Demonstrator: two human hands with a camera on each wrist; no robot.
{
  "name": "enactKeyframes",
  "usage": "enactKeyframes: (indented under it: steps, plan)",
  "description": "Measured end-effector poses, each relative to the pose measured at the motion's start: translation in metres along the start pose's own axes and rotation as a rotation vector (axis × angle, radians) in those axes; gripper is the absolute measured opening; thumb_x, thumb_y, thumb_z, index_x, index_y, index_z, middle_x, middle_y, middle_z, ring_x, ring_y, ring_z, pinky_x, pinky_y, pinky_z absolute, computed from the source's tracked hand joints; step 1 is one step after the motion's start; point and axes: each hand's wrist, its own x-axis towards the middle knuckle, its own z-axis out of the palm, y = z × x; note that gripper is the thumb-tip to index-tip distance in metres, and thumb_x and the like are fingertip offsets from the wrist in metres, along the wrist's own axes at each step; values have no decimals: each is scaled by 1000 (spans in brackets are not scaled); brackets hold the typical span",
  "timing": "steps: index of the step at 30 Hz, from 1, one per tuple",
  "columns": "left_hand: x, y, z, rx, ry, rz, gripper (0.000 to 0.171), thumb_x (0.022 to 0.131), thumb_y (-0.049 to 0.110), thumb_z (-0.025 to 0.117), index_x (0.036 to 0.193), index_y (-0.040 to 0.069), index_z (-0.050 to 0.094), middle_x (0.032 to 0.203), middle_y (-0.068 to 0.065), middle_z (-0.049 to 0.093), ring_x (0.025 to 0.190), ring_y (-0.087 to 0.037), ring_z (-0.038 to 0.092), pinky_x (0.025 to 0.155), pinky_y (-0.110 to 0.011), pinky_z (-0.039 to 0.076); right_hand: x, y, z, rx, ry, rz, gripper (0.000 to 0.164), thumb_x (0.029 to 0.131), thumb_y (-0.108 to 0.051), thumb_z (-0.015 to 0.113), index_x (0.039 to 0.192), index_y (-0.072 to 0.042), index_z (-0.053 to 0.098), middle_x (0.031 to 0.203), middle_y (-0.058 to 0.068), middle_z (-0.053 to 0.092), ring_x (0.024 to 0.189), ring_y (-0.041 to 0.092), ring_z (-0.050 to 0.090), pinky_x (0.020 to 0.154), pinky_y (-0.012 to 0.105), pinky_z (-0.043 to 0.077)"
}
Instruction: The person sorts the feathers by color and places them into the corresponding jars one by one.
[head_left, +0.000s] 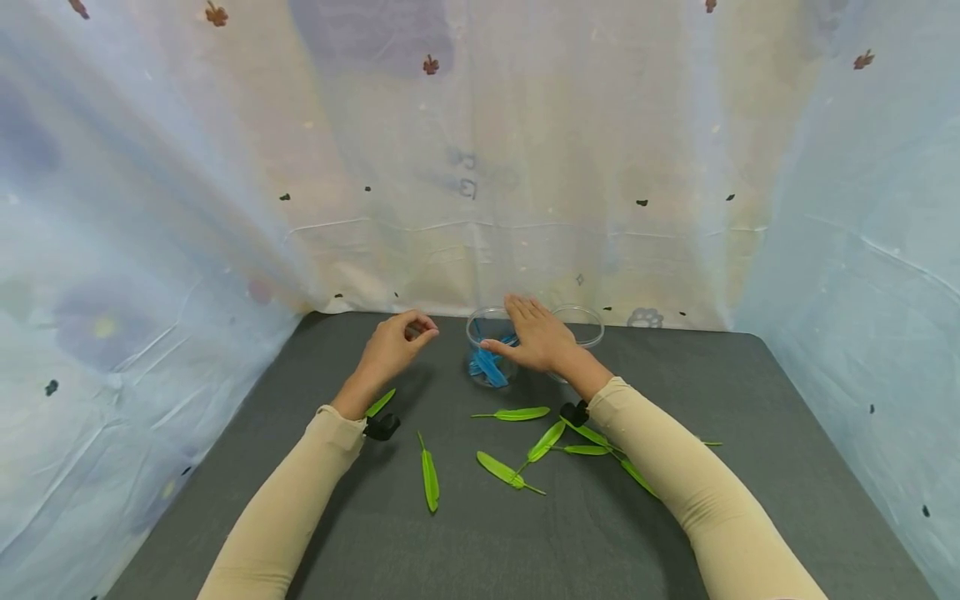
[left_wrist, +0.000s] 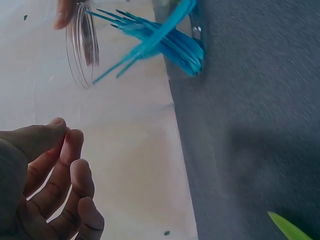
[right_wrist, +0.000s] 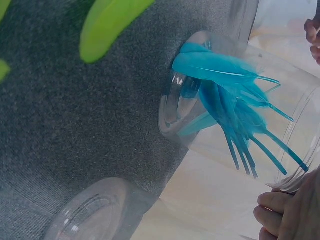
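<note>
A clear jar (head_left: 474, 379) with several blue feathers (right_wrist: 230, 95) inside stands near the table's back edge. My right hand (head_left: 542, 337) lies by its mouth, fingers extended and thumb reaching across the near side of the rim. In the right wrist view its fingers (right_wrist: 275, 212) are close to the rim; firm contact I cannot tell. To the left of the jar, my left hand (head_left: 395, 343) hovers in the air with loosely bent fingers. Its thumb (left_wrist: 42, 137) and index fingertip come together, and no object shows between them.
Behind my right hand stands a second clear jar (head_left: 602, 325). Several green feathers lie on the dark table (head_left: 465, 550), among them one at the left (head_left: 430, 479) and one in the middle (head_left: 521, 413). A patterned curtain (head_left: 555, 150) encloses the back and sides.
</note>
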Motion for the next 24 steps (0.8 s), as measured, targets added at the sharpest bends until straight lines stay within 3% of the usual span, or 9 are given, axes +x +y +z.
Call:
enactKeyframes:
  steps: [5, 10, 19, 24]
  plan:
    - [-7, -9, -4, 33, -23, -10, 17, 106, 31, 72, 114, 17, 76, 112, -6, 76, 91, -24, 70, 68, -43, 57, -1, 0, -1, -2, -2, -5, 107, 104, -77, 43, 172, -3, 7, 180, 15, 11, 167, 29, 10, 137, 44, 2]
    - [-13, -21, -5, 63, -88, 2, 16, 106, 30, 72, 113, 17, 76, 111, -6, 76, 89, -23, 69, 70, -43, 58, -1, 0, -1, -8, 5, -8, 106, 105, -76, 44, 172, -1, 12, 179, 15, 12, 167, 29, 12, 137, 44, 3]
    - [-21, -42, -10, 34, -334, 87, 14, 106, 27, 72, 115, 17, 76, 107, 2, 74, 95, -23, 70, 83, -45, 60, -2, -1, -2, -9, -9, -11, 106, 104, -76, 42, 172, -2, 7, 180, 15, 10, 167, 29, 10, 137, 44, 2]
    - [-27, -46, -11, 43, -443, 125, 19, 105, 27, 73, 117, 14, 76, 107, 7, 73, 95, -15, 67, 80, -39, 59, -3, -1, -2, -8, -10, -9, 106, 104, -77, 42, 172, -3, 6, 180, 14, 10, 167, 29, 10, 137, 43, 2]
